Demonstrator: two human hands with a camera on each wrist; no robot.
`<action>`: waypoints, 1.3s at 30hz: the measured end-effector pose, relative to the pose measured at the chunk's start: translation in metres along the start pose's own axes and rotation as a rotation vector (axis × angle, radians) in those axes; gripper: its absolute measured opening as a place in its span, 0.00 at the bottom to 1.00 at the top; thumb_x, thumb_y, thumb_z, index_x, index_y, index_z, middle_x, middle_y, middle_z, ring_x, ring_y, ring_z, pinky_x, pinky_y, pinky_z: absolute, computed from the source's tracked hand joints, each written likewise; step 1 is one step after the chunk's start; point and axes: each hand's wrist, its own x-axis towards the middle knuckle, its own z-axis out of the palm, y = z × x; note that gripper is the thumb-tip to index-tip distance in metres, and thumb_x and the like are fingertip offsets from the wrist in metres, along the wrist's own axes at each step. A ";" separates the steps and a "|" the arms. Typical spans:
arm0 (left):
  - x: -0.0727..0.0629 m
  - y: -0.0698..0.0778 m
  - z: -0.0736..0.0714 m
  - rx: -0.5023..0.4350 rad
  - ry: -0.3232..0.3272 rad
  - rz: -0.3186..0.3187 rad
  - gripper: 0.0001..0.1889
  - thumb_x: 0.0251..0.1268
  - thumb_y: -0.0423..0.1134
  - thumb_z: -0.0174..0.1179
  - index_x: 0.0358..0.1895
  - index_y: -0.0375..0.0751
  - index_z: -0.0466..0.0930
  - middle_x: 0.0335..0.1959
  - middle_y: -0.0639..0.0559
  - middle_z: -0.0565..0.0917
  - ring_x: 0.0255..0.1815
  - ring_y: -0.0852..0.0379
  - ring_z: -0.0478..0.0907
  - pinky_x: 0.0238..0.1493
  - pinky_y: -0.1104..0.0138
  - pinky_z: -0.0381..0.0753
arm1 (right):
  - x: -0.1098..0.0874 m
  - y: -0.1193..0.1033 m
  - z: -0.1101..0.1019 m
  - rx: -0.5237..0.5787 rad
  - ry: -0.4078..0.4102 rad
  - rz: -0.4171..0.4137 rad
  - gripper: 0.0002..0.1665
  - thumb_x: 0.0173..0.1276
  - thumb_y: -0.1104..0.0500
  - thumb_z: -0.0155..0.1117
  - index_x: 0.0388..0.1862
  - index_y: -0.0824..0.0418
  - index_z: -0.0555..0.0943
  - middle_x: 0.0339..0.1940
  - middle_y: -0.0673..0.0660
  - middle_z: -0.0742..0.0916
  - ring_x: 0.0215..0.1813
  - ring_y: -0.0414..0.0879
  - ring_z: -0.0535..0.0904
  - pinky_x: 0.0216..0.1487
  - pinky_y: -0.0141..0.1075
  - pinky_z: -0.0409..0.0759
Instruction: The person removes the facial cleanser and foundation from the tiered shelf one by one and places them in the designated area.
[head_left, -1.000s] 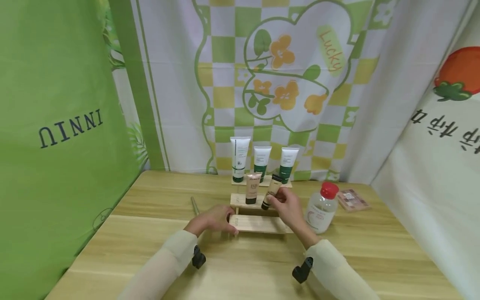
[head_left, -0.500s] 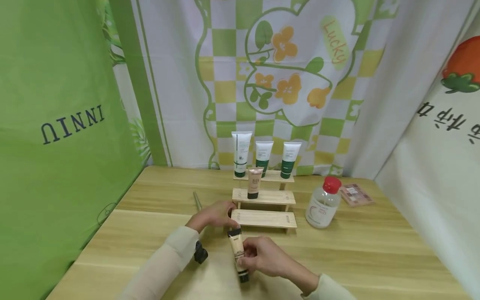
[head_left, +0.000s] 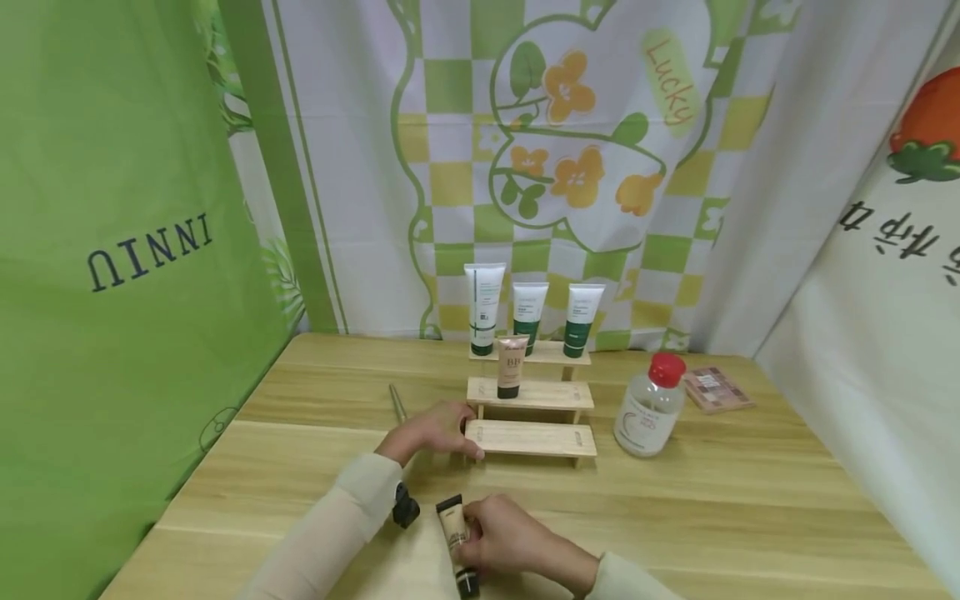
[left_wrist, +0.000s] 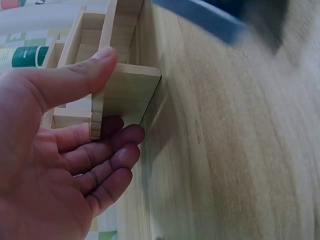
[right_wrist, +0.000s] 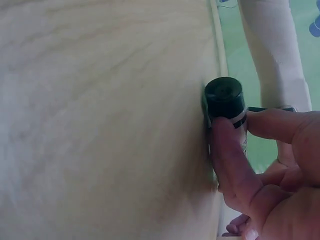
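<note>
In the head view, a three-step wooden display stand (head_left: 536,437) stands at the table's middle. My left hand (head_left: 442,429) grips the left end of its lowest step; the left wrist view shows the thumb on the step's edge and the fingers curled beneath the board. Nearer to me, my right hand (head_left: 504,533) pinches a beige squeeze tube (head_left: 452,527) with a black cap (right_wrist: 224,97) between thumb and fingers, low over the table. On the middle step stands a pink BB cream tube (head_left: 512,367). The lowest step's top is bare.
Three white-and-green tubes (head_left: 484,304) stand on the top step. Right of the stand is a clear bottle (head_left: 648,415) with a red cap, and behind it a flat checkered palette (head_left: 718,390). A slim pen-like stick (head_left: 397,402) lies left, beyond the left hand.
My right hand has taken the beige tube off the middle step and carried it forward, down to the table's near part. My left hand stays at the stand's left end.
</note>
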 end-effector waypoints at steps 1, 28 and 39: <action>0.000 0.000 0.000 -0.004 0.001 -0.002 0.24 0.48 0.52 0.75 0.43 0.40 0.81 0.34 0.54 0.80 0.34 0.57 0.75 0.40 0.61 0.76 | 0.000 0.000 0.001 0.020 -0.008 0.009 0.13 0.58 0.58 0.70 0.20 0.56 0.74 0.12 0.39 0.74 0.14 0.26 0.67 0.20 0.22 0.67; 0.001 -0.003 0.006 0.025 0.013 0.022 0.23 0.48 0.53 0.75 0.40 0.40 0.81 0.30 0.56 0.79 0.31 0.59 0.74 0.37 0.65 0.75 | 0.053 0.044 -0.119 0.050 0.765 0.172 0.25 0.68 0.54 0.66 0.55 0.70 0.74 0.48 0.65 0.82 0.48 0.56 0.80 0.48 0.46 0.80; -0.002 0.001 0.001 0.008 -0.001 -0.003 0.22 0.47 0.50 0.76 0.40 0.39 0.81 0.31 0.55 0.79 0.32 0.58 0.74 0.37 0.65 0.74 | 0.072 0.055 -0.106 0.040 0.760 0.096 0.23 0.64 0.57 0.71 0.54 0.65 0.78 0.50 0.61 0.83 0.52 0.54 0.81 0.49 0.46 0.81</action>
